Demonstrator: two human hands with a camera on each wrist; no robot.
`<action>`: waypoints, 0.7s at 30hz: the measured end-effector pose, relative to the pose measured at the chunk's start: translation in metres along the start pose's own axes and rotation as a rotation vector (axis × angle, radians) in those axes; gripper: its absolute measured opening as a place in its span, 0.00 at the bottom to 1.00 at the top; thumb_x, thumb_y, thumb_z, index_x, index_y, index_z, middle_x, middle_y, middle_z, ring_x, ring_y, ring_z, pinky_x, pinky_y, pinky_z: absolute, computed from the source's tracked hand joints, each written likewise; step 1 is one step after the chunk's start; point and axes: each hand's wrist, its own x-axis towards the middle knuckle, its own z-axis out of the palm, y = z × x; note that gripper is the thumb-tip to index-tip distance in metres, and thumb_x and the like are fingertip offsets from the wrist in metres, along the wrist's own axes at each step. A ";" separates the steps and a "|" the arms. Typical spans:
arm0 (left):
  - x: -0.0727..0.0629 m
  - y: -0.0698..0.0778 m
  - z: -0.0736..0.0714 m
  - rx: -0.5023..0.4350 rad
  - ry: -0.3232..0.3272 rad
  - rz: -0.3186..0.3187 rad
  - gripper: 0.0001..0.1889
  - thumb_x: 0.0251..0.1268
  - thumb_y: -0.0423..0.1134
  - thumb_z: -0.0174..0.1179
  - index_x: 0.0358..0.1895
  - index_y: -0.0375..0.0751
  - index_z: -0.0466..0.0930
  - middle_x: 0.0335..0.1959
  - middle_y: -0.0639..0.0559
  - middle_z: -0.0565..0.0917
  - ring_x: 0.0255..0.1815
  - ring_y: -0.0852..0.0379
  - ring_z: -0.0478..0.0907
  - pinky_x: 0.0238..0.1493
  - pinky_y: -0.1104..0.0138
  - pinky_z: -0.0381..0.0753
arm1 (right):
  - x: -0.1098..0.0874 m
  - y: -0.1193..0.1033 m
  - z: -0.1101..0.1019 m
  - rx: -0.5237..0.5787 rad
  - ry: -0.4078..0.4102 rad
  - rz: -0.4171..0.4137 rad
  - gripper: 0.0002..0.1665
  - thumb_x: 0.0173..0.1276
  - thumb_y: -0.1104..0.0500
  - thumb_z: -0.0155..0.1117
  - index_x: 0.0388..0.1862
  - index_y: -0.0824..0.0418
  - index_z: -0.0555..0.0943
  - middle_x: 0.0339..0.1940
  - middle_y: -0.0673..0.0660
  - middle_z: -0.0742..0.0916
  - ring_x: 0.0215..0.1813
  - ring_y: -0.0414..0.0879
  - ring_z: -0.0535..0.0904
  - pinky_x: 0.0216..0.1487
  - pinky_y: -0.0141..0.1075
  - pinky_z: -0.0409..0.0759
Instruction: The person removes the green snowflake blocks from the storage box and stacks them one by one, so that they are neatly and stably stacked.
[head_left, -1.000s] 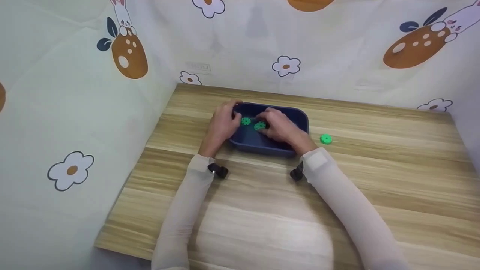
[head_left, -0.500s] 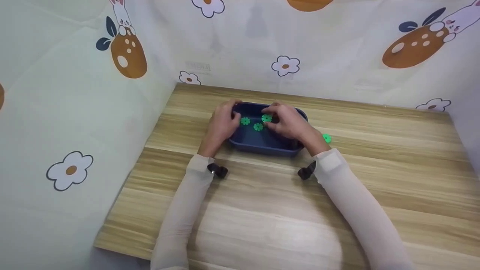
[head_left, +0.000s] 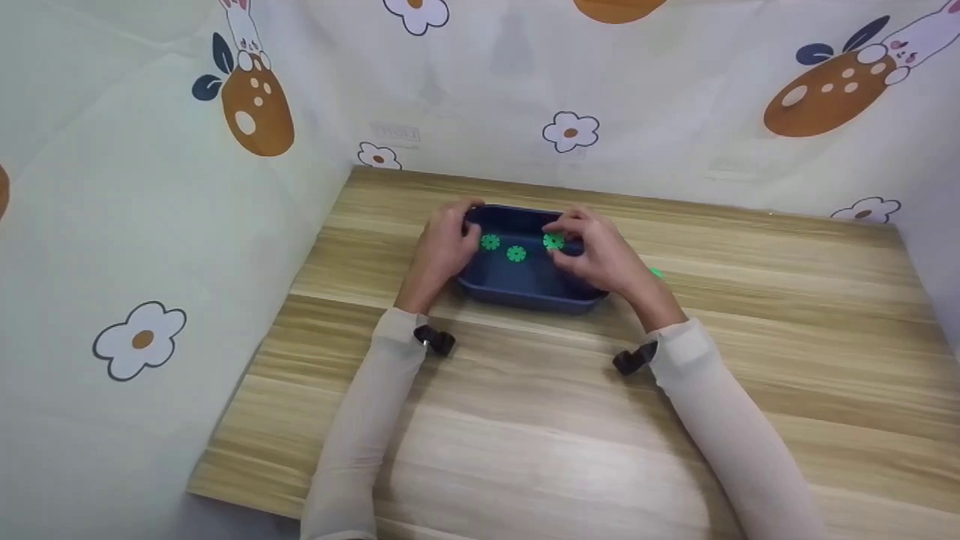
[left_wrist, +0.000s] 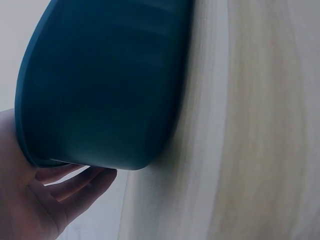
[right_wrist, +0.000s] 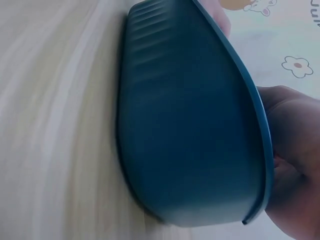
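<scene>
On the table sat a tub, left hand gripping it at nine o'clock; right hand pinched one disc, wrist part-hiding an outer disc at three.

A table with striped wood grain is standing close to a pale back wall, and another pale wall is rising along the left. White flowers, brown fruits and rabbits are decorating these walls. A soft bright patch is shining on the table's near part.
</scene>
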 end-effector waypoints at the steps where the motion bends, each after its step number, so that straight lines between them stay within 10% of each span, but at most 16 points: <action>1: 0.000 0.000 0.000 0.000 0.001 0.001 0.21 0.74 0.34 0.57 0.68 0.44 0.83 0.64 0.41 0.86 0.64 0.47 0.82 0.68 0.51 0.81 | -0.002 0.001 0.000 0.001 0.007 -0.004 0.21 0.70 0.61 0.75 0.61 0.62 0.89 0.56 0.60 0.85 0.53 0.55 0.85 0.58 0.50 0.86; 21: 0.001 -0.002 0.002 0.014 0.036 0.032 0.21 0.73 0.32 0.58 0.66 0.43 0.85 0.63 0.42 0.87 0.62 0.48 0.83 0.65 0.53 0.83 | -0.031 0.006 -0.010 0.029 0.103 -0.014 0.21 0.68 0.65 0.76 0.59 0.59 0.88 0.58 0.58 0.88 0.62 0.54 0.83 0.67 0.50 0.79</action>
